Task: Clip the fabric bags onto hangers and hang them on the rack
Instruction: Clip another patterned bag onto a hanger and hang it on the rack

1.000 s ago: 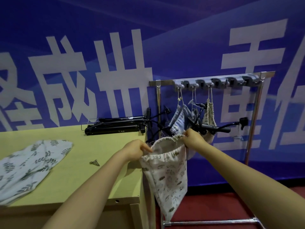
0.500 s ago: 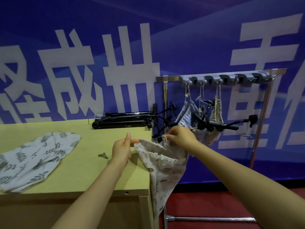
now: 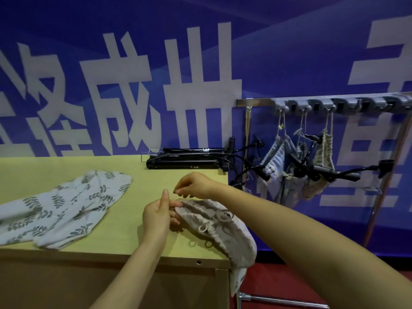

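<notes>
Because the beige drawstring bag (image 3: 214, 224) lies on the near right corner of the table (image 3: 145, 181) with much of its body draped over the right edge and hanging toward the floor, I judge the main risk to be a slide. If the grip at the rim lets go, the hanging weight could drag the whole bag off. The loose cord (image 3: 203, 229) is a second worry, since a finger or a hanger clip could snag one of its loops and cinch the mouth shut. The black hangers (image 3: 185, 162) lie at the far edge of the table, well apart from the bag, so reaching for one would leave the bag held by one hand only. A clip that bites only the gathered hem could also slip once the bag hangs on the rack (image 3: 254, 102), where other bags (image 3: 274, 157) crowd the left hooks.

The left hand (image 3: 159, 216) pinches the left end of the bag's rim between thumb and curled fingers, with the forefinger straight and pointing away. The right hand (image 3: 194, 185) hovers just beyond the rim and, as far as I can see, is clear of the cloth. Its fingertips are bunched narrowly together, and I cannot tell whether they hold something small. A leaf-print bag (image 3: 62, 204) lies flat at the left of the table, untouched.
</notes>
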A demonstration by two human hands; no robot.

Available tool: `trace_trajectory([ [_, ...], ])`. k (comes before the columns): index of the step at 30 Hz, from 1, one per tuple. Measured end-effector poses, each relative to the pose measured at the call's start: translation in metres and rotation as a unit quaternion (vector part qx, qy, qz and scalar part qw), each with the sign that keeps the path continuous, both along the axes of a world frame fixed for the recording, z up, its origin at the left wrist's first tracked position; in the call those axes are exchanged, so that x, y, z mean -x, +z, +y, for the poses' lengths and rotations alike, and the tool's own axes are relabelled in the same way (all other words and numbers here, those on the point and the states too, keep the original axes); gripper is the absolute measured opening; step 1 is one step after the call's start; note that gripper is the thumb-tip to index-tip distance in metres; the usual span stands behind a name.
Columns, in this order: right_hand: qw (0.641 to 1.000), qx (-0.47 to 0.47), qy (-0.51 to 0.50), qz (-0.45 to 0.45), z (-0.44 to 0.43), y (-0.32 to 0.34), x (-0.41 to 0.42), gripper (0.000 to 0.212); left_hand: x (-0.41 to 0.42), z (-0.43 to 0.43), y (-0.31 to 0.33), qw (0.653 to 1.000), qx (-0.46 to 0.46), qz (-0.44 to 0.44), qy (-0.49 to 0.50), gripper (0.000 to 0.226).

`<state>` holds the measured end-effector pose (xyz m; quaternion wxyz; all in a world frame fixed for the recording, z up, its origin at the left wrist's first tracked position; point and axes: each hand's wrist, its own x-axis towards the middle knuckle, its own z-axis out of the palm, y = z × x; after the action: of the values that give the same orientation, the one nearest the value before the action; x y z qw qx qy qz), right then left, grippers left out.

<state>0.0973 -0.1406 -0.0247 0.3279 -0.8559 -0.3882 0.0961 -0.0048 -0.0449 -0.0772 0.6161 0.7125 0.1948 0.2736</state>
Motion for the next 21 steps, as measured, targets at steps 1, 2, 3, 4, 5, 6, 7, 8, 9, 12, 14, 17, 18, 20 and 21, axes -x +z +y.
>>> trace_trajectory([
  [1,1.000,0.016,-0.001,0.002,0.004,-0.005,-0.004,0.024,0.000,0.005,0.000,1.000,0.005,0.000,0.004,0.055],
  [2,1.000,0.028,0.000,0.001,0.008,-0.011,-0.007,0.025,0.000,0.009,0.000,1.000,0.015,0.002,0.006,0.056],
  [3,0.999,0.035,-0.001,0.000,0.011,-0.016,-0.009,0.025,-0.001,0.012,-0.001,1.000,0.024,0.004,0.004,0.056],
  [4,0.999,0.035,-0.001,-0.004,0.017,-0.020,-0.011,0.025,-0.003,0.016,-0.002,1.000,0.030,0.005,0.002,0.056],
  [5,0.999,0.034,0.000,-0.008,0.021,-0.024,-0.013,0.026,-0.005,0.017,-0.002,0.999,0.033,0.006,-0.001,0.056],
  [6,0.999,0.031,0.003,-0.011,0.024,-0.026,-0.014,0.027,-0.007,0.018,-0.002,0.999,0.036,0.006,-0.005,0.056],
  [7,0.999,0.030,0.008,-0.010,0.028,-0.028,-0.014,0.029,-0.009,0.019,-0.003,0.999,0.039,0.005,-0.008,0.057],
  [8,0.999,0.028,0.017,-0.010,0.033,-0.030,-0.015,0.030,-0.011,0.022,-0.005,0.999,0.044,0.004,-0.010,0.057],
  [9,0.999,0.026,0.025,-0.016,0.035,-0.031,-0.015,0.031,-0.012,0.022,-0.005,0.999,0.049,0.003,-0.012,0.057],
  [12,0.998,0.024,0.034,-0.039,0.044,-0.037,-0.014,0.031,-0.015,0.026,-0.008,0.999,0.052,0.005,-0.010,0.057],
  [14,0.998,0.019,0.032,-0.050,0.046,-0.041,-0.014,0.029,-0.015,0.026,-0.007,0.999,0.052,0.003,-0.012,0.056],
  [17,0.998,0.004,0.028,-0.062,0.046,-0.045,-0.015,0.026,-0.015,0.025,-0.007,0.998,0.054,0.003,-0.012,0.055],
  [18,0.998,0.001,0.027,-0.064,0.046,-0.045,-0.015,0.025,-0.014,0.025,-0.007,0.999,0.053,0.003,-0.012,0.055],
  [20,0.997,0.001,0.022,-0.067,0.045,-0.046,-0.014,0.024,-0.014,0.025,-0.007,0.999,0.052,0.001,-0.013,0.055],
  [21,0.998,0.004,0.017,-0.068,0.046,-0.046,-0.015,0.024,-0.013,0.025,-0.007,0.999,0.052,0.000,-0.015,0.055],
])
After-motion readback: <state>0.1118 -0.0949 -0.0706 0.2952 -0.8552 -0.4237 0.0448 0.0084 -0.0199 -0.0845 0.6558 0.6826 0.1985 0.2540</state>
